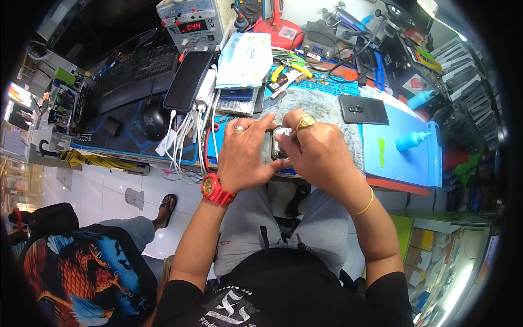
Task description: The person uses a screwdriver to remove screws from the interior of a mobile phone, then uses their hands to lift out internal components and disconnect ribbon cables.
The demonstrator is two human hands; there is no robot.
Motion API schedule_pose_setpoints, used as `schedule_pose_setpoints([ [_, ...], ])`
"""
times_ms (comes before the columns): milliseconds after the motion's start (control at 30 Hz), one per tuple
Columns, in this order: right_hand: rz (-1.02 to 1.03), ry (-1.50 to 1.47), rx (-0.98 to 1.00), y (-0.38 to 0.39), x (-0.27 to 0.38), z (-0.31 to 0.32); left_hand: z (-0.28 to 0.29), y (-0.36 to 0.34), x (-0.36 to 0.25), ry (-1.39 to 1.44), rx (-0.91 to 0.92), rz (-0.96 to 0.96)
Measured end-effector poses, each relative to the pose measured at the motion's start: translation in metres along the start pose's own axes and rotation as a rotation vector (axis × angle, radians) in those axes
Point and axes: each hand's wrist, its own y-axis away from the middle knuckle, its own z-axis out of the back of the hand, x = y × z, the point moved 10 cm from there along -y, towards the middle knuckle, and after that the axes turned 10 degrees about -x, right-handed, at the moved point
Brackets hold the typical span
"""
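A small dark-rimmed device (280, 143) with a silvery inside lies at the near edge of a grey, worn mat (318, 101). Its exact kind cannot be made out. My left hand (248, 147) holds it from the left, forefinger at its far end and thumb at its near end. Over its right side, my right hand (318, 144) is closed, thumb and curled fingers together. Whatever those fingers pinch is hidden. A dark phone (364, 110) lies on the bench, right of my right hand.
White cables (188, 133) hang over the bench edge at left, below a black phone (188, 82). Behind stand a power supply (193, 27) and yellow-handled pliers (278, 72). A blue bottle (412, 140) lies on a blue board (384, 163) at right. Another person (90, 267) is at lower left.
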Motion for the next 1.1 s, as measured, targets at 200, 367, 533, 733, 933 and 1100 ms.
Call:
schedule_pose_setpoints([
  [200,-0.054,0.07,-0.037,0.001,-0.004,0.001,-0.002,0.002,0.002,-0.028,-0.002,-0.013],
  [367,-0.022,0.024,-0.081,-0.001,0.0,0.005,0.003,0.003,0.002,0.006,-0.032,0.007],
  [533,0.017,-0.05,-0.086,0.001,0.002,0.006,0.002,0.003,0.003,0.017,-0.018,0.018],
  [733,-0.02,-0.028,-0.087,0.002,-0.005,0.006,0.007,0.001,0.001,0.067,-0.055,0.012],
  [933,-0.057,0.022,-0.1,0.003,-0.008,0.008,0.021,0.007,0.014,0.133,-0.198,0.067],
  [1100,-0.184,-0.177,-0.162,0.005,-0.017,0.012,0.021,0.007,0.017,0.036,-0.28,0.129],
])
